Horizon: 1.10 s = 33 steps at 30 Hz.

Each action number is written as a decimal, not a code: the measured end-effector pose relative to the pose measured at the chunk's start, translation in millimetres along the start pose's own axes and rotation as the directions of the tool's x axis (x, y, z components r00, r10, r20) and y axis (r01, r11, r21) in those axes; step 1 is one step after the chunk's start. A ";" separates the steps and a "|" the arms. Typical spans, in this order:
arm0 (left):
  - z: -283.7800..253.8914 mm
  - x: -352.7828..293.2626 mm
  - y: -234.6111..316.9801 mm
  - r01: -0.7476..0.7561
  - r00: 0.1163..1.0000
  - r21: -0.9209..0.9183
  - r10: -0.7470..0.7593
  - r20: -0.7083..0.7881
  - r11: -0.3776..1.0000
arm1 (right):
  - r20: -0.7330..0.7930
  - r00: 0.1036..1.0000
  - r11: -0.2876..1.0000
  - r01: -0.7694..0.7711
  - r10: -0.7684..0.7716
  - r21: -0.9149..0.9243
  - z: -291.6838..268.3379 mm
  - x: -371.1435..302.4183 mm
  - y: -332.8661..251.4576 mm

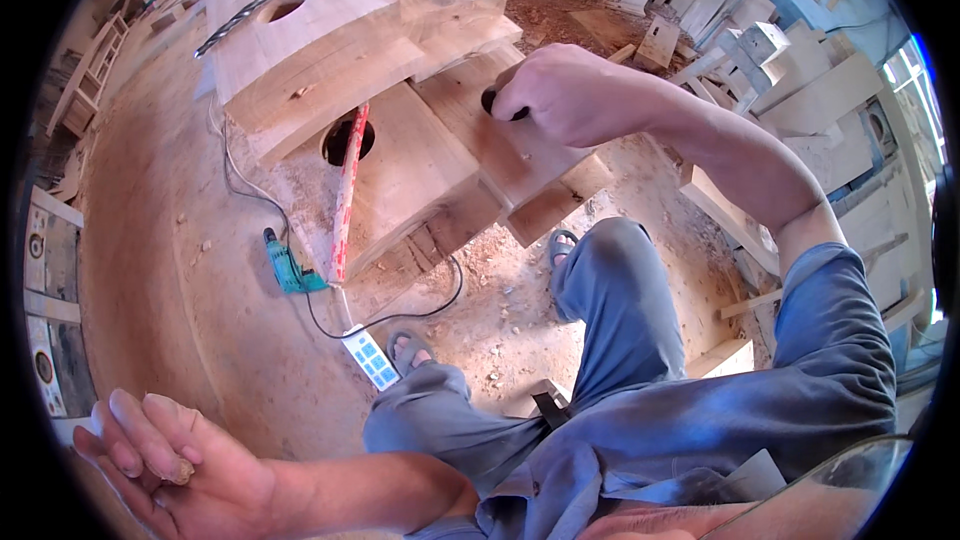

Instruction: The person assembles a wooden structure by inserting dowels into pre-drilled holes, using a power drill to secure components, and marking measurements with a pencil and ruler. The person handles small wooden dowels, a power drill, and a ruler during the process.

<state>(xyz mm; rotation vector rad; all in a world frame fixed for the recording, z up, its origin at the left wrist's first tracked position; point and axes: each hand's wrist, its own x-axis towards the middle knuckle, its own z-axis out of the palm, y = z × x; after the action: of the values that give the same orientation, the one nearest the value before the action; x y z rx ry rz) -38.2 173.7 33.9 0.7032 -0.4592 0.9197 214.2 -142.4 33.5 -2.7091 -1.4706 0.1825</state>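
My right hand (560, 95) rests on a thick wooden block (465, 100) beside a dark round hole (489, 100). Its fingers are curled closed at the hole's edge, and whatever they may grip is hidden. To the lower left, away from the blocks, my left hand (190, 470) is raised with bent fingers. A small tan stub (178, 472) shows at its fingertips; its kind is unclear. A second wooden block (415, 165) with a larger hole lies just left of the right hand. Across that hole leans a red and white strip (347, 200).
Farther blocks (320, 40) with holes carry a long drill bit (255, 10). A teal power tool (290, 265) stands on the floor by a white power strip (371, 357), with dark cords around them. Offcuts and boards (820, 110) pile up at right. Wood chips litter the floor.
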 end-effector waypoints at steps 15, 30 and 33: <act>3.2 -1.0 -5.3 -0.048 0.997 0.017 0.049 -0.063 0.999 | -0.603 0.797 0.947 -0.222 0.038 -0.234 -14.0 -47.2 39.2; 14.6 -4.9 -2.8 0.029 1.000 0.000 -0.029 0.010 1.000 | -0.146 0.983 0.917 -0.045 0.111 0.396 0.4 -4.4 -11.8; 23.4 -11.4 -0.1 -0.028 0.996 0.061 0.033 -0.085 0.998 | -0.149 0.949 0.657 -0.076 0.279 0.750 -0.7 -0.9 -0.9</act>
<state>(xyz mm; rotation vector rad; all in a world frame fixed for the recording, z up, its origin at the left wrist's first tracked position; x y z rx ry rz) -45.7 150.5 42.8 0.7097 -0.3686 0.9915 213.0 -142.7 34.3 -2.0801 -0.7872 0.3406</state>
